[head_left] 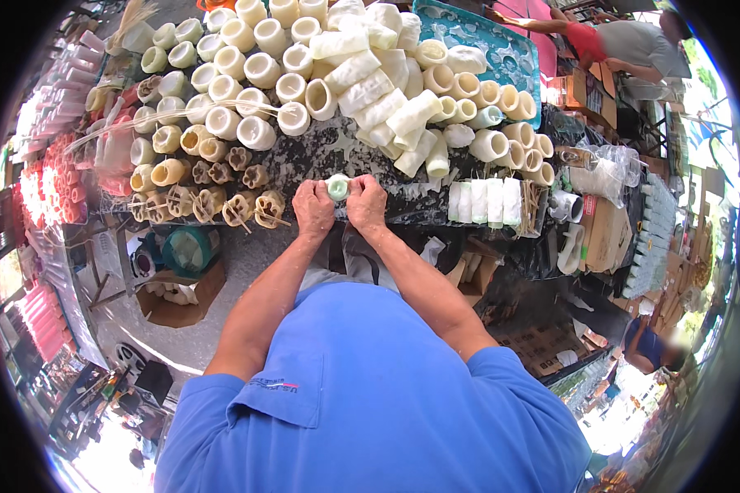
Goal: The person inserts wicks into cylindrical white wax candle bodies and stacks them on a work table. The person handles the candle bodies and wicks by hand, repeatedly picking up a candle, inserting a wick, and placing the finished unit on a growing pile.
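1. The left hand (pixel 313 207) and the right hand (pixel 366 202) are both closed, with fingers curled, and they grasp together one small pale green cup (pixel 337 188) between them. The exact contact of the fingertips is too small to see.
2. The cup lies directly between the two hands: to the right of the left hand, to the left of the right hand. Neither hand is clearly nearer.
3. Its round end, with a hollow look, faces up to the camera. So its long axis seems to point roughly toward the viewer, and its length I cannot judge.
4. The hands are at the front edge of the dark, white-speckled table (pixel 423 194). Whether the cup touches this surface or is held above it, I cannot tell.
5. To the left of the left hand, near it, stand brownish flower-shaped pieces (pixel 269 207). To the right of the right hand, more apart, is a row of white rolls (pixel 487 202), side by side.
6. Beyond the hands there are many cream cups (pixel 255 132) and a pile of white cylinders (pixel 372 97); farther back lies a turquoise tray (pixel 520 51).
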The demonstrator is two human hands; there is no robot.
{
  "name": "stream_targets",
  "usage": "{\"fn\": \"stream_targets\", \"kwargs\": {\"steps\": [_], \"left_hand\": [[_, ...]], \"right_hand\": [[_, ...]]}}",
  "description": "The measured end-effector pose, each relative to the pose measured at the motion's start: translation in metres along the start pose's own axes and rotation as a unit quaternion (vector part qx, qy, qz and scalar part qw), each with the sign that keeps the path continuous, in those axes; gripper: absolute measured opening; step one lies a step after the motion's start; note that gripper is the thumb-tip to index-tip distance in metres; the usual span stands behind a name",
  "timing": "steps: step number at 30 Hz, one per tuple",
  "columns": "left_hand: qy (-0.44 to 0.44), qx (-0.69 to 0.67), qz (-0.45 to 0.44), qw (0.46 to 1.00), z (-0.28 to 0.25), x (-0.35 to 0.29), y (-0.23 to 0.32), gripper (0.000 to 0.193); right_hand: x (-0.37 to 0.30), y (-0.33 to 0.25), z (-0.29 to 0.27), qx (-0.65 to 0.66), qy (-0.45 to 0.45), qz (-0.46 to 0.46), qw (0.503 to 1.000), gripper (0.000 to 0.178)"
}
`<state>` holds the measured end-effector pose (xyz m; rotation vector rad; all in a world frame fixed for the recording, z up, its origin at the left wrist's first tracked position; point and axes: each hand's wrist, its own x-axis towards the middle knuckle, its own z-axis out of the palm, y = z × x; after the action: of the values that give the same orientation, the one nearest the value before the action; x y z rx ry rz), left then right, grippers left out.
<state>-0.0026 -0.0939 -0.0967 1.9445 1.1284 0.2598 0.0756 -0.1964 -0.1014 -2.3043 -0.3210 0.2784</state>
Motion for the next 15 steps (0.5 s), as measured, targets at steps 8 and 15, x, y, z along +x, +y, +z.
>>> {"fn": "stream_targets", "kwargs": {"steps": [8, 15], "left_hand": [[-0.039, 0.065, -0.13, 0.989, 0.024, 0.002, -0.026, 0.036], [-0.047, 0.076, -0.036, 0.995, 0.019, 0.011, -0.014, 0.037]], "right_hand": [[0.017, 0.02, 0.009, 0.208, -0.155, 0.348, 0.901, 0.018], [0.022, 0.038, 0.004, -0.024, -0.192, 0.081, 0.978, 0.017]]}}
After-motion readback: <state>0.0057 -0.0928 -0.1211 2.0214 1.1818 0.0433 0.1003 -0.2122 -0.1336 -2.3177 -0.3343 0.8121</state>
